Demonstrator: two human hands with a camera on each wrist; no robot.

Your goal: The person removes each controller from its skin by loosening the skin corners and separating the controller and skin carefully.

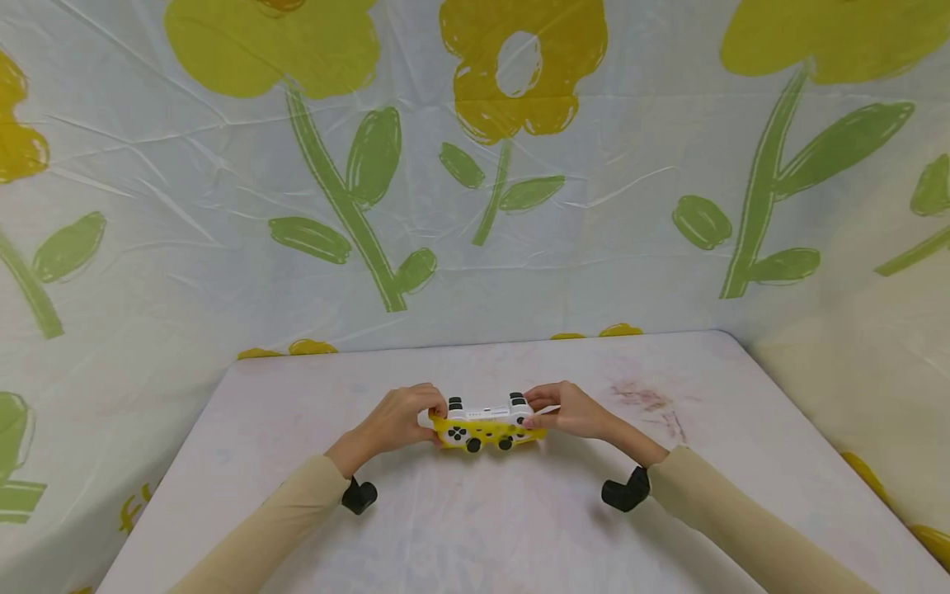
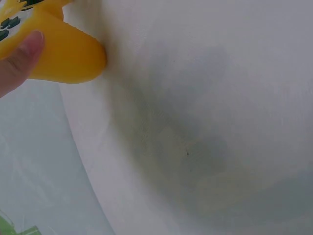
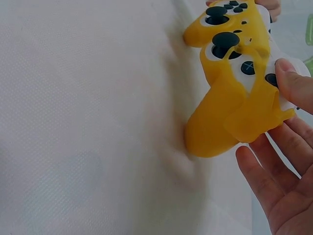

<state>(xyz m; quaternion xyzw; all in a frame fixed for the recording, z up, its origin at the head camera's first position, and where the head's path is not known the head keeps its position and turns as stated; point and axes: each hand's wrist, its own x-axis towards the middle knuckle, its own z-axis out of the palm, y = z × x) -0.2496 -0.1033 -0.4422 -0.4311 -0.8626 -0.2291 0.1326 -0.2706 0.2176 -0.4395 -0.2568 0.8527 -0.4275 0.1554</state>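
A white game controller (image 1: 487, 412) with black sticks and buttons is partly inside a yellow, stretchy cover (image 3: 212, 120). My left hand (image 1: 397, 418) grips its left end; in the left wrist view the thumb (image 2: 24, 58) presses the cover near the direction buttons. At the other end, my right hand (image 1: 577, 411) pinches the controller, thumb on the button side and fingers behind. In the right wrist view the cover's right part is loose and folded, leaving white shell bare near the right thumb (image 3: 295, 84). The handles point toward the table, tilted to my side.
A pale table (image 1: 482, 528) with reddish smudges (image 1: 646, 398) on its right spreads under both hands. White cloth (image 1: 616, 280) printed with yellow flowers hangs behind and at the sides. Black wrist cameras (image 1: 359, 497) stick out from both sleeves.
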